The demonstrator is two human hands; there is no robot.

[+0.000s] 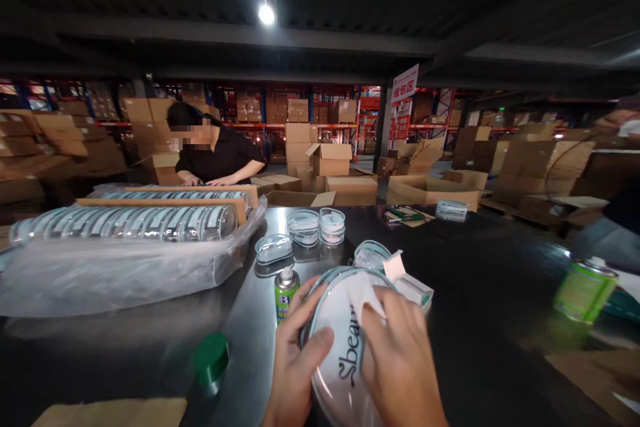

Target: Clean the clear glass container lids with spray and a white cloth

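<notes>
My left hand [295, 353] is wrapped around the side of a clear, rounded cosmetic pouch [337, 373] with pale blue edging, its thumb lying on the front. Dark lettering beginning "Sbeau" runs across the pouch; my fingers cover the rest. Pressed to the pouch's face, my right hand [403, 353] pinches a white wipe [365, 293]. Behind my left hand stands a green spray can [286, 290]. Just beyond my right hand lies an opened white box [413, 287], beside another clear pouch [371, 255].
Several clear pouches [303, 227] sit farther back on the dark, shiny table [250, 340]. A plastic-lined carton [150, 273] of pouches is at left, a green cap [211, 357] nearer. Another green can [585, 290] stands at right. A co-worker [220, 153] leans over behind the carton.
</notes>
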